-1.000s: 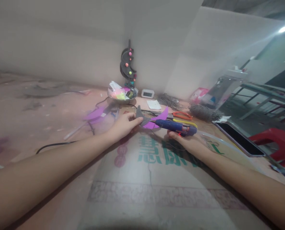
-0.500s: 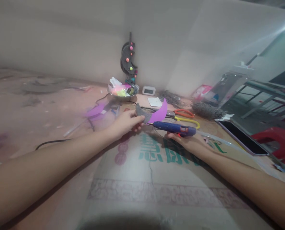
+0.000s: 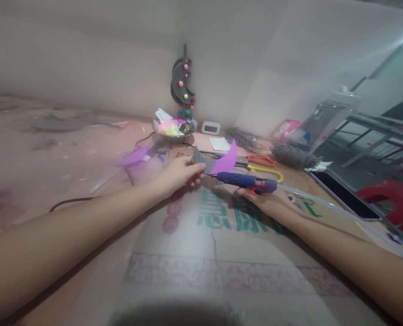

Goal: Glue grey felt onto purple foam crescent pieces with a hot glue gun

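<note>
Between the thumb and fingers of my left hand [image 3: 184,174] is a grey crescent-shaped piece [image 3: 203,161]. A purple crescent cutout [image 3: 225,159] stands up at its right end; whether the two are joined I cannot tell. My right hand [image 3: 260,197] is wrapped round a blue hot glue gun [image 3: 237,179], with a small red light glowing on it. The gun's nozzle points left and meets the lower edge of the crescents. From its rear a long clear glue stick [image 3: 310,195] trails to the right. Both hands are above a printed cardboard sheet [image 3: 187,271].
Behind my hands lie orange-handled pliers [image 3: 260,159] and a yellow-handled tool [image 3: 267,172]. A metal bowl [image 3: 174,136] of colourful bits, a small white digital clock [image 3: 210,128] and a decorated grey crescent ornament [image 3: 181,81] stand farther back. Grey yarn [image 3: 294,156] and a phone [image 3: 345,194] are at right.
Almost nothing differs. My hands, the grey piece and the glue gun keep their places, with only a very slight shift of the view.
</note>
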Demonstrator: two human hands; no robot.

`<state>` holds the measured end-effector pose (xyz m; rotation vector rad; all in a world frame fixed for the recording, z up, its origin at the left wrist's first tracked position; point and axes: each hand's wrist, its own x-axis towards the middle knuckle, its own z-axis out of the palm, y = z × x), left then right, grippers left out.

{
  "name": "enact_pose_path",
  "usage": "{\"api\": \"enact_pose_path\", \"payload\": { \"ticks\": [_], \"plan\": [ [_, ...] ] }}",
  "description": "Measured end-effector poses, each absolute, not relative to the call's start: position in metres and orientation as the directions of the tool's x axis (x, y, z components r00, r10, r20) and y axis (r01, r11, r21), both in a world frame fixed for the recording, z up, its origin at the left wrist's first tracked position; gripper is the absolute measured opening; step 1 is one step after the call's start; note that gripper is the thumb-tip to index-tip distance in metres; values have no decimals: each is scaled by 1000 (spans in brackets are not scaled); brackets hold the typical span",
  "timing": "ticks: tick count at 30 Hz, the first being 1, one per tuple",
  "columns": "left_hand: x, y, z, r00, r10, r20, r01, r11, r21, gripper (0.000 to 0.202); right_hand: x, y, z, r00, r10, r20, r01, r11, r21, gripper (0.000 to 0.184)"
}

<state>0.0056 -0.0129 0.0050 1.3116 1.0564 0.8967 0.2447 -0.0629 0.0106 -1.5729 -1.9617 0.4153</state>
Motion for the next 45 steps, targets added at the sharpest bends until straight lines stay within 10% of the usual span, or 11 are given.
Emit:
{"api": "enact_pose_path", "payload": {
  "ticks": [45],
  "plan": [
    [3,-10,2,317,945,-75,105,44,993,21,238,-65,18,-109,963,246,767,239,-596,27]
  ]
}}
